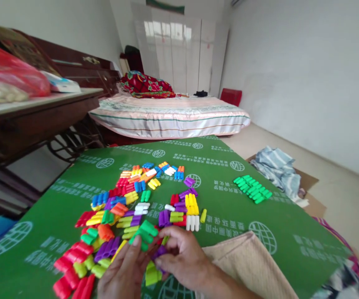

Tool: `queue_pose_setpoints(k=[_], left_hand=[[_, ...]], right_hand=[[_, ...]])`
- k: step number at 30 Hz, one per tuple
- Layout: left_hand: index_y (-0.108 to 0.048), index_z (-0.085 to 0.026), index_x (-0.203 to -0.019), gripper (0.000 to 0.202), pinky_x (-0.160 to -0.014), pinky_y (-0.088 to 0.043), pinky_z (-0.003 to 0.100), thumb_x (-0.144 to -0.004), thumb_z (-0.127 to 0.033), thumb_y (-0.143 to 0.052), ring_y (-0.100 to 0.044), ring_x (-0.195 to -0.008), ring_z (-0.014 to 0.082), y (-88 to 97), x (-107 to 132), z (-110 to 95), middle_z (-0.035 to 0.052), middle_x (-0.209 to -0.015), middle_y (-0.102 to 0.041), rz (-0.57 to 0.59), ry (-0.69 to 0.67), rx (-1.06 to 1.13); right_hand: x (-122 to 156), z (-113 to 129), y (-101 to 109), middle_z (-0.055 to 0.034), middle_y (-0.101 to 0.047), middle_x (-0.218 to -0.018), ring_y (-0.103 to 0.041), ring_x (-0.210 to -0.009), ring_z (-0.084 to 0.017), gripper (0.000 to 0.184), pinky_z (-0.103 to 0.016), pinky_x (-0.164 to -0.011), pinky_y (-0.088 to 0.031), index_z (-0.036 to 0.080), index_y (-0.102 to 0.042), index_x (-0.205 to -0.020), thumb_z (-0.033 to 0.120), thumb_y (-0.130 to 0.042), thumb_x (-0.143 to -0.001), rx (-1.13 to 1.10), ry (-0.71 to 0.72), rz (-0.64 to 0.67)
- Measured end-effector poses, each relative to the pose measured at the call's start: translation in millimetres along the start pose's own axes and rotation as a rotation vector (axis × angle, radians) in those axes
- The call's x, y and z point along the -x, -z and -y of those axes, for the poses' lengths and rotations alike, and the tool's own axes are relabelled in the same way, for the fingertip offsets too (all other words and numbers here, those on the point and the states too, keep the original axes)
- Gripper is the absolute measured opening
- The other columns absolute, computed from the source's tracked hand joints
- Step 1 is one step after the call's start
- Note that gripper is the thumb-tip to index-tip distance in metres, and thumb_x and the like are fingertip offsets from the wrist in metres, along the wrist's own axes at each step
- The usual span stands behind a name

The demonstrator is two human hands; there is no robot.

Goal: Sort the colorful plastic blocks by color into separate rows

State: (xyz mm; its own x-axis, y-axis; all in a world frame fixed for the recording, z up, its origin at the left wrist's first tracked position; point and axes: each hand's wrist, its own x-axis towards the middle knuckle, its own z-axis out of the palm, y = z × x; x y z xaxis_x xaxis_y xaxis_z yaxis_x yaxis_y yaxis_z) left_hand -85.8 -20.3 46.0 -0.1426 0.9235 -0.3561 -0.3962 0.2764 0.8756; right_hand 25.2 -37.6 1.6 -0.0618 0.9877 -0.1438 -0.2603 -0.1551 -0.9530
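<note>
Here, left fingers (135,246) pinch green piece (146,233), right fingers (175,237) purple piece (159,251); bed (173,118) beyond tabletop (283,211).

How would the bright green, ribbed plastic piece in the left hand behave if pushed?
The green piece is probably stiff: its tubes look straight. Joined side by side, they should slide rather than roll. Perhaps light: the left hand holds its near side.
</note>
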Motion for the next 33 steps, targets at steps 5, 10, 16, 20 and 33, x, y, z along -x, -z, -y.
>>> queue_pose_setpoints(k=[5, 10, 16, 20, 33], left_hand=[[-0.066, -0.017, -0.074, 0.037, -0.069, -0.06, 0.029, -0.051, -0.039, -0.084, -0.07, -0.077, 0.0212, -4.4, -15.3, -11.7, -0.0003, -0.079, -0.072, 0.017, -0.016, -0.025], [-0.069, -0.017, -0.076, 0.041, -0.065, -0.055, 0.024, -0.052, -0.048, -0.082, -0.066, -0.073, 0.0189, -2.4, -11.6, -7.5, -0.001, -0.073, -0.069, 0.213, -0.06, -0.415], [-0.067, -0.018, -0.067, 0.037, -0.058, -0.046, 0.021, -0.069, -0.055, -0.068, -0.058, -0.06, 0.014, -2.8, -5.1, 0.8, -0.0006, -0.06, -0.064, 0.485, -0.126, -0.68], [-0.065, -0.017, -0.061, 0.04, -0.051, -0.041, 0.021, -0.068, -0.056, -0.067, -0.051, -0.053, 0.0118, -10.8, -5.7, 8.2, -0.0022, -0.052, -0.056, 0.689, -0.062, -0.736], [-0.066, -0.017, -0.077, 0.025, -0.06, -0.045, 0.024, -0.068, -0.039, -0.063, -0.057, -0.065, 0.015, -64.7, -3.3, 37.9, -0.0002, -0.066, -0.064, 0.725, 0.02, -0.694]], right_hand=[[1.4, 9.3, 4.7, -0.003, -0.067, -0.092, -0.062, -0.082, -0.018, 0.037, -0.031, -0.075, -0.051, 0.022, -0.059, -0.114, 0.021, -0.062, -0.078, 0.617, 0.259, -0.177], [12.7, 27.2, 19.6, -0.0095, -0.064, -0.11, -0.06, -0.102, -0.022, 0.038, -0.038, -0.088, -0.052, 0.02, -0.053, -0.121, 0.014, -0.051, -0.084, 1.028, 0.579, -0.266], [39.2, 40.9, 46.0, -0.0139, -0.054, -0.131, -0.05, -0.12, -0.024, 0.061, -0.039, -0.101, -0.046, 0.015, -0.036, -0.138, 0.016, -0.059, -0.081, 1.236, 0.744, -0.157], [51.6, 39.5, 56.2, -0.0114, -0.061, -0.116, -0.056, -0.108, -0.023, 0.048, -0.037, -0.092, -0.05, 0.017, -0.046, -0.128, 0.015, -0.059, -0.083, 1.297, 0.711, -0.081], [59.1, 32.6, 98.1, -0.0073, -0.064, -0.097, -0.061, -0.087, -0.022, 0.043, -0.038, -0.078, -0.053, 0.017, -0.057, -0.118, 0.009, -0.06, -0.076, 1.3, 0.46, -0.328]])
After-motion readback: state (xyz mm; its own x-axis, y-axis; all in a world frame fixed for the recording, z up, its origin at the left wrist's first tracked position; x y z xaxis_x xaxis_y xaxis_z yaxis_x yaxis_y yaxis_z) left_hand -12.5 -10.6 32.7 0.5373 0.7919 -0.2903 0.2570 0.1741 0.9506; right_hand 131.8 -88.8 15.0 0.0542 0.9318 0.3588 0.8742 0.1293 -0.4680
